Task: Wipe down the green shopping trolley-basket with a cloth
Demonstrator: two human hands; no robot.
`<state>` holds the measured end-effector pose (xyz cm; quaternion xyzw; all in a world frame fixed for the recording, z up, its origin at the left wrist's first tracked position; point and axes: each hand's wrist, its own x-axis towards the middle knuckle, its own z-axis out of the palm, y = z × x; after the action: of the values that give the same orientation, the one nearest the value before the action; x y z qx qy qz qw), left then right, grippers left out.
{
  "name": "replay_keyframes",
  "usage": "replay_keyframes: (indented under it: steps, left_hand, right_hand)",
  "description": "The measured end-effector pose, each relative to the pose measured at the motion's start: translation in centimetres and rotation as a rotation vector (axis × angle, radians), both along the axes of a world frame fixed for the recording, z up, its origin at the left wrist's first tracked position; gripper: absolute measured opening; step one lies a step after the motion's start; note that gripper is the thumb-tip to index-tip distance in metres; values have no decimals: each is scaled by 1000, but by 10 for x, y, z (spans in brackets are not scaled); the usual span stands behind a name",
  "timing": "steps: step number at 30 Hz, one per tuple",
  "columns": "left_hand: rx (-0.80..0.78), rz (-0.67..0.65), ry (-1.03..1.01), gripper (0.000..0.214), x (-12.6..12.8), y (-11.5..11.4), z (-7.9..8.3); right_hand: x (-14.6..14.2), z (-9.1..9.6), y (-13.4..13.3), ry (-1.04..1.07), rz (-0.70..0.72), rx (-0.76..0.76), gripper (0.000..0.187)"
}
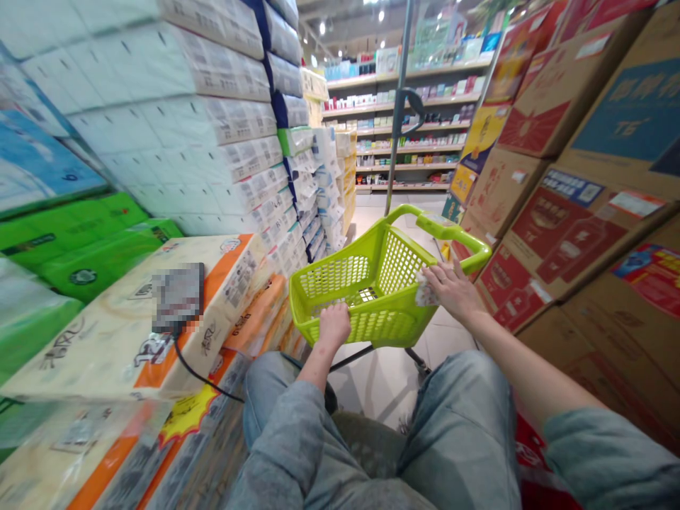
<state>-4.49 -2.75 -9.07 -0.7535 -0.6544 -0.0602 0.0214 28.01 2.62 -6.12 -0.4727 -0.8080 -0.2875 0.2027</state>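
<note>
A lime-green plastic shopping cart (404,319) with lattice walls stands in front of my knees, its looped handle (457,237) toward the right. Its visible basket floor holds nothing I can make out. My left hand (334,324) is closed over the near rim, fingers curled inward and partly hidden. At the handle end, my right hand (452,289) presses a crumpled whitish wipe (426,290) against the outside of the basket, its fingers lying over the wipe.
Tall stacks of wrapped tissue packs (223,92) rise on the left. A dark phone-like device (179,297) with a cable lies on a cream pack (106,312). Cardboard cartons (563,212) wall the right side. A metal pole (397,120) and stocked shelves (409,103) stand ahead.
</note>
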Motion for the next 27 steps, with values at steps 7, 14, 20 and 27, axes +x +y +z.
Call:
replay_keyframes:
  steps: [7, 14, 20, 27]
  left_hand:
    - [26, 10, 11, 22, 2, 1, -4]
    - [24, -32, 7, 20, -1, 0, -4]
    - [48, -50, 2, 19, -1, 1, -5]
    - [41, -38, -11, 17, 4, 1, -4]
  right_hand:
    - [-66, -53, -18, 231, 11, -28, 60]
    - [-102, -70, -16, 406, -226, 57, 79]
    - [-71, -53, 0, 543, -261, 137, 75]
    - [-47, -22, 24, 1004, -371, 114, 69]
